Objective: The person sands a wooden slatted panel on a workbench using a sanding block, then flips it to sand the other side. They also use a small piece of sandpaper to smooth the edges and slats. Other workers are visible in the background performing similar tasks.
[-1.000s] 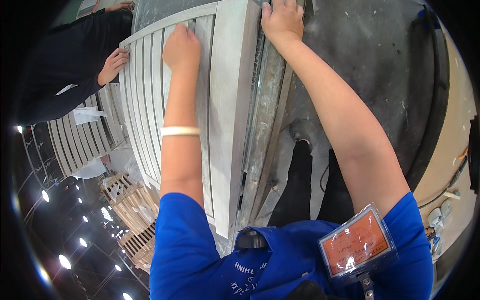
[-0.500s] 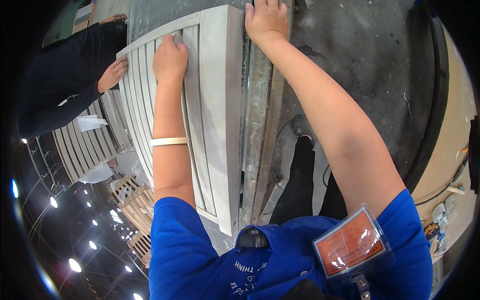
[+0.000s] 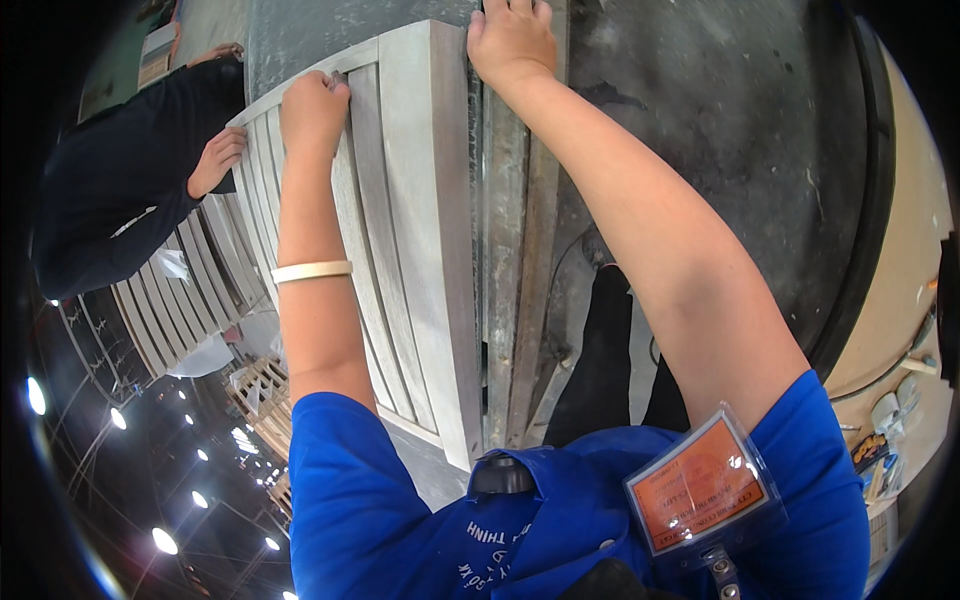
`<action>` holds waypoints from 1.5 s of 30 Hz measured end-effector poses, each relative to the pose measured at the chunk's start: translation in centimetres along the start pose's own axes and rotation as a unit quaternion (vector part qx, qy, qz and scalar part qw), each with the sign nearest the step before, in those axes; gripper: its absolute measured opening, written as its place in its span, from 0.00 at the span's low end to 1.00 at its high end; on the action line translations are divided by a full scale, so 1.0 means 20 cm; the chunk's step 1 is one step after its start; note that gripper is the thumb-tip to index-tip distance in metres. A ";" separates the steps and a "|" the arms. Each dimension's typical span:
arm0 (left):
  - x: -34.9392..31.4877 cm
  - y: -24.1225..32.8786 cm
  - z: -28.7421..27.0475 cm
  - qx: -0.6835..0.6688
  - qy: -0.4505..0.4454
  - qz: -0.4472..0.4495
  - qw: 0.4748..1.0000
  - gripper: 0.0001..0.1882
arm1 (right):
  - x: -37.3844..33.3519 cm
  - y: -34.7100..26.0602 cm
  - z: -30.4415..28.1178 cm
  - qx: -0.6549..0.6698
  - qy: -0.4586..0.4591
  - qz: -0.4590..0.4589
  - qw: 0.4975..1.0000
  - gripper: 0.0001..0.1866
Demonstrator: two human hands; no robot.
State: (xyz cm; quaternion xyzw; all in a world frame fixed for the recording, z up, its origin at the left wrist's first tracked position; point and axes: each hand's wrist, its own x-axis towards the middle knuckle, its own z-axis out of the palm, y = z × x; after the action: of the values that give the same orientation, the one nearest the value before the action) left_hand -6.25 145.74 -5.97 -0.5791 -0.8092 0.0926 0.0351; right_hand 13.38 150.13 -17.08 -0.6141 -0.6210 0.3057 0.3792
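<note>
A pale grey slatted wooden panel (image 3: 408,150) with a wide end rail lies on the worktable. My left hand (image 3: 315,112) is closed over its slats close to the far rail. A small greyish piece peeks out by its thumb, too hidden to name. At the table's right edge, just beyond the panel's far right corner, my right hand (image 3: 513,45) rests with fingers stretched forward and slightly apart. The frame's top edge cuts off its fingertips, and I see nothing held in it.
At the left, a co-worker in dark clothes has a hand (image 3: 216,160) on the panel's far left corner. More slatted panels (image 3: 165,300) and stacked wooden pieces (image 3: 262,405) stand beyond. A worn wooden beam (image 3: 508,250) runs along the table's edge; grey floor (image 3: 720,130) lies right.
My left hand has shifted left across the slats, keeping its closed grip. The whole view has swung slightly. My right hand remains at the table edge, and the co-worker's hand stays on the corner.
</note>
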 end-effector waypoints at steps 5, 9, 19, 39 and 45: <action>-0.02 -0.05 -0.01 0.052 -0.044 0.025 0.997 0.10 | 0.00 0.00 -0.02 0.003 -0.027 0.012 1.000 0.20; 0.00 -0.05 -0.02 0.035 -0.050 0.032 0.998 0.10 | 0.00 -0.01 -0.03 0.012 -0.017 0.010 1.000 0.20; -0.03 -0.10 -0.04 0.007 -0.120 0.074 0.990 0.09 | 0.00 -0.01 -0.02 0.017 -0.033 0.023 0.999 0.20; -1.13 0.14 -0.39 -0.710 0.017 -0.155 0.687 0.09 | -0.34 -0.16 -0.50 0.117 -0.136 -0.111 0.978 0.26; -1.29 0.40 -0.57 -0.678 0.049 -0.128 0.722 0.13 | -0.84 -0.49 -1.06 0.313 -0.422 -0.077 0.848 0.25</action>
State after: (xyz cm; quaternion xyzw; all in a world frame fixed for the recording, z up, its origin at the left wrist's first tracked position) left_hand 11.52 125.18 5.01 -0.3433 -0.7194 -0.5146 -0.3158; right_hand 25.40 131.03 0.63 -0.2252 -0.6382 0.6829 0.2752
